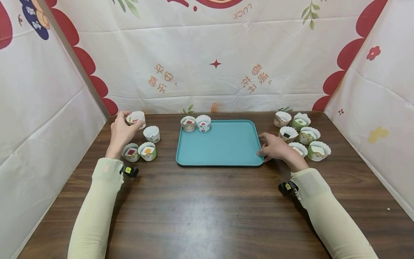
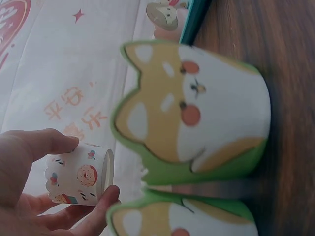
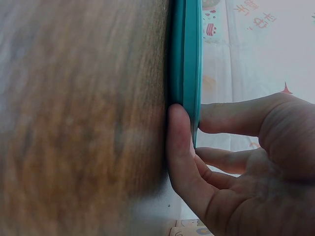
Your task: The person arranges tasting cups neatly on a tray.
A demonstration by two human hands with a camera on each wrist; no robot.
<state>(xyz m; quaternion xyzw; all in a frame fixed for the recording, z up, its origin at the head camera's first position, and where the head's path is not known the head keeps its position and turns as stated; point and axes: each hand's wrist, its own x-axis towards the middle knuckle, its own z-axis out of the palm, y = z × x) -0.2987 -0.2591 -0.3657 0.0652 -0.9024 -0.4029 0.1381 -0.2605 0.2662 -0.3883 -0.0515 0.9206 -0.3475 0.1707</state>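
At the back left of the table, my left hand (image 1: 122,133) holds a white paper baking cup (image 1: 136,117) by its sides. The left wrist view shows the doughnut print on this cup (image 2: 81,174), between thumb and fingertips and above the table. My right hand (image 1: 275,146) is at the right edge of the teal tray (image 1: 223,144). In the right wrist view its thumb and fingers (image 3: 229,118) lie on either side of the tray rim (image 3: 192,59). Two printed cups, a tan one (image 1: 188,124) and a white one (image 1: 203,123), stand in the tray's back left corner.
Left of the tray are another white cup (image 1: 151,134) and two green dog-print cups, one with a red piece (image 1: 130,153) and one with an orange piece (image 1: 147,151). Several cups (image 1: 309,136) stand right of my right hand. A printed cloth (image 1: 207,72) hangs behind the table.
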